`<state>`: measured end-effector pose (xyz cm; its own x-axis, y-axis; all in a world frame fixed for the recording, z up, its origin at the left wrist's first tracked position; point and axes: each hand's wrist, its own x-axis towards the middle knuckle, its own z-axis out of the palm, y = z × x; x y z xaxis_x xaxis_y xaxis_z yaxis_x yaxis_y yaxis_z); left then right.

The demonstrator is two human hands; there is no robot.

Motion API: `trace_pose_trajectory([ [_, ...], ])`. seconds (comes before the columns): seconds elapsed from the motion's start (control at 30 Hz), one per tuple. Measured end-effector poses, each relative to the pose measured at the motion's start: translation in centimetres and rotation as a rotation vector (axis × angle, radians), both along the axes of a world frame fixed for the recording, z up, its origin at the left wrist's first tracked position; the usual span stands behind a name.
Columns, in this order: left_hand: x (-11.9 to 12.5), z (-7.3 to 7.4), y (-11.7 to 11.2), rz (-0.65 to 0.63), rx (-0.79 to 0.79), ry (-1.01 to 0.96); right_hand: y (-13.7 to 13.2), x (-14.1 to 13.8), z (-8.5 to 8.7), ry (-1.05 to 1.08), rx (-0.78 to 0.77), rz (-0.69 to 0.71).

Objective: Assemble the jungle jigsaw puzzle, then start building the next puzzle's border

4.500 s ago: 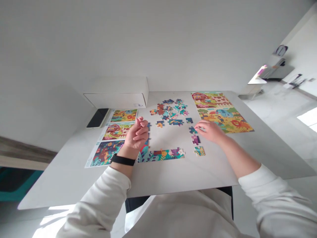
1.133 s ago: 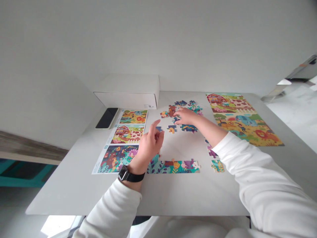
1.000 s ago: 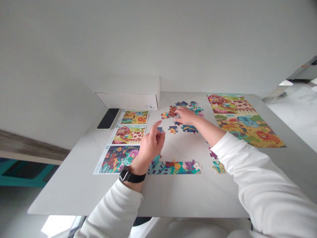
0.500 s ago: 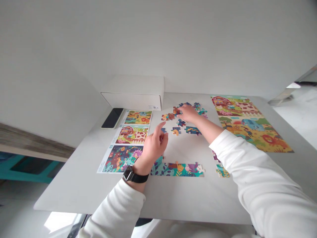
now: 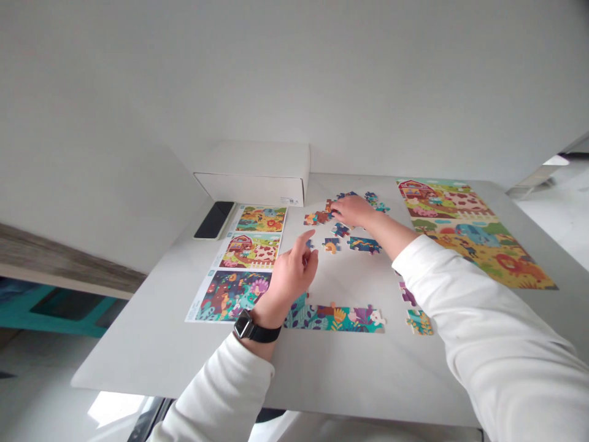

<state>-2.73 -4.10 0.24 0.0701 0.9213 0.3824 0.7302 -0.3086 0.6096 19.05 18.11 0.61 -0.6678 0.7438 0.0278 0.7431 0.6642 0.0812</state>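
Observation:
My right hand (image 5: 354, 212) reaches over a cluster of loose jigsaw pieces, its fingers bent down and together on a brown puzzle piece (image 5: 327, 209) that they partly cover. My left hand (image 5: 295, 270), with a black watch on the wrist, hovers nearer to me, thumb and index finger apart and the other fingers curled. Beneath and beside it runs a joined bottom strip (image 5: 345, 319) of leaves and flowers. Between the hands lie a piece with an orange moon shape (image 5: 331, 245) and a joined dark-blue section (image 5: 364, 245). A yellow-flowered corner piece (image 5: 419, 322) sits under my right forearm.
A sheet with three small pictures (image 5: 251, 250) lies on the left, a phone (image 5: 215, 220) behind it. At the back stands a white box (image 5: 251, 184) against the wall. Two finished puzzles, a farm (image 5: 444, 197) and a savanna (image 5: 483, 248), fill the table's right side.
The whole view has shifted slightly, so everything sits a little further right. My right fingers have drawn down and closer over the brown pieces. My left hand keeps nearly the same pose.

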Motion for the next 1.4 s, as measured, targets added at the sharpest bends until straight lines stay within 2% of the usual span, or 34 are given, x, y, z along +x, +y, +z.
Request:
trace_pose_trajectory([
  [0.17,0.0,-0.1,0.0,-0.022,-0.005,0.003,0.7,0.4,-0.1,0.062,0.021,0.061],
  [0.3,0.0,-0.2,-0.1,-0.019,-0.005,0.004,1.8,0.2,0.5,-0.003,-0.033,0.090],
  [0.53,-0.1,-0.3,0.0,-0.009,-0.039,0.008,0.2,-1.0,0.7,-0.083,0.085,0.102],
  [0.6,-0.1,-0.4,0.0,-0.012,-0.054,-0.005,0.1,-1.1,0.8,-0.059,0.094,0.066],
  [0.77,-0.2,-0.5,0.1,-0.021,-0.076,-0.021,1.3,-0.6,1.7,0.150,0.097,-0.194],
  [0.87,-0.2,-0.6,0.0,-0.021,-0.088,-0.032,1.7,-0.3,2.2,0.268,0.104,-0.234],
  [0.97,-0.2,-0.6,0.0,-0.025,-0.097,-0.032,0.6,-0.3,2.1,0.281,0.115,-0.141],
  [1.1,-0.2,-0.6,0.0,-0.027,-0.095,-0.019,-1.2,0.0,1.4,0.152,-0.038,0.085],
  [1.13,-0.3,-0.6,0.0,-0.026,-0.096,-0.020,-1.1,0.4,1.3,0.150,-0.060,0.074],
  [1.2,-0.3,-0.8,0.0,-0.023,-0.098,-0.028,-0.2,1.8,1.3,0.206,-0.042,-0.060],
  [1.3,-0.4,-1.0,0.1,-0.016,-0.106,-0.030,2.9,4.9,1.5,0.308,0.002,-0.302],
  [1.4,-0.4,-1.3,0.1,-0.012,-0.120,-0.030,5.9,7.4,1.4,0.280,-0.055,-0.419],
])
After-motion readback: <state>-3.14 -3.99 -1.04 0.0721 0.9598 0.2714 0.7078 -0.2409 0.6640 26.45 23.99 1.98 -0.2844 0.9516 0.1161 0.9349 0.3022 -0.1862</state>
